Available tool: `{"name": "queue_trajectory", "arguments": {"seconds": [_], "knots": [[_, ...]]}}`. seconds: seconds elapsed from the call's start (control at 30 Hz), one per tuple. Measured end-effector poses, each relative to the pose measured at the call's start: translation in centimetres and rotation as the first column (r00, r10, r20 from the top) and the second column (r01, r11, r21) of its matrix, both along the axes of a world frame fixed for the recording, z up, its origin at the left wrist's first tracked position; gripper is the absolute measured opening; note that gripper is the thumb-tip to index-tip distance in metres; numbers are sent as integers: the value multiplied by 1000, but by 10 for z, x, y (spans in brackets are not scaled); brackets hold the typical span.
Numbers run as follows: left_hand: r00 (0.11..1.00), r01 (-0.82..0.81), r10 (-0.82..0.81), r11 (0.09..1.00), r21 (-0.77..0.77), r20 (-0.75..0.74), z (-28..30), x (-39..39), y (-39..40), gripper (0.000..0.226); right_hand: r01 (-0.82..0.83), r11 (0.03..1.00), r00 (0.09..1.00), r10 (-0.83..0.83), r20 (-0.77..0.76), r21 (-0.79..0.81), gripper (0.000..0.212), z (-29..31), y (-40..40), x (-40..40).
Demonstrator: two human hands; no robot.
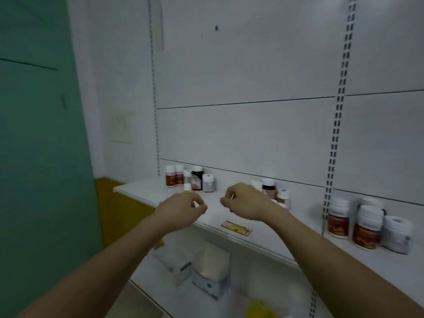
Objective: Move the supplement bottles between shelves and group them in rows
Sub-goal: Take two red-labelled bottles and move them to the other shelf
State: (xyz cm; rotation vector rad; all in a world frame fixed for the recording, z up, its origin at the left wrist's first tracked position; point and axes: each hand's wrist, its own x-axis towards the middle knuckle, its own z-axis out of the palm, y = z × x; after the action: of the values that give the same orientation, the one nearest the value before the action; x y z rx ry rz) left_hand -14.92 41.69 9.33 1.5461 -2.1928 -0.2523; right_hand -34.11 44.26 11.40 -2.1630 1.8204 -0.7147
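A white shelf (218,216) carries supplement bottles in groups. At its left end stand two red-labelled bottles (174,177), a dark bottle (197,179), a white bottle (208,183) and a small white-capped one (187,187). More bottles (275,191) stand behind my right hand (245,200). On the adjoining shelf to the right are several larger red-labelled and white bottles (367,226). My left hand (183,208) hovers over the shelf front with loosely curled fingers, holding nothing. The right hand is also loosely curled and holds nothing I can make out.
A red and yellow label strip (236,228) lies at the shelf's front edge. On the lower shelf are white packages (206,267) and something yellow (259,308). Slotted uprights (337,125) run up the white back panel. A green wall (39,134) stands at left.
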Motion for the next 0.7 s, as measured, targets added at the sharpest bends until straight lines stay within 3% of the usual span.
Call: {"name": "queue_trajectory", "arguments": {"seconds": [0.27,0.57,0.7], "knots": [[994,-105,105,994,-26,19,2,121,-34,30,-121,993,987,120,-107,-4,27,-18,-67,139],[990,-137,136,990,-42,-29,-9,170,-141,25,-99,995,994,100,-50,35,24,-31,-177,165],[994,-105,106,994,-14,23,-19,167,-206,26,-97,994,995,96,21,47,22,-43,-235,171]]}}
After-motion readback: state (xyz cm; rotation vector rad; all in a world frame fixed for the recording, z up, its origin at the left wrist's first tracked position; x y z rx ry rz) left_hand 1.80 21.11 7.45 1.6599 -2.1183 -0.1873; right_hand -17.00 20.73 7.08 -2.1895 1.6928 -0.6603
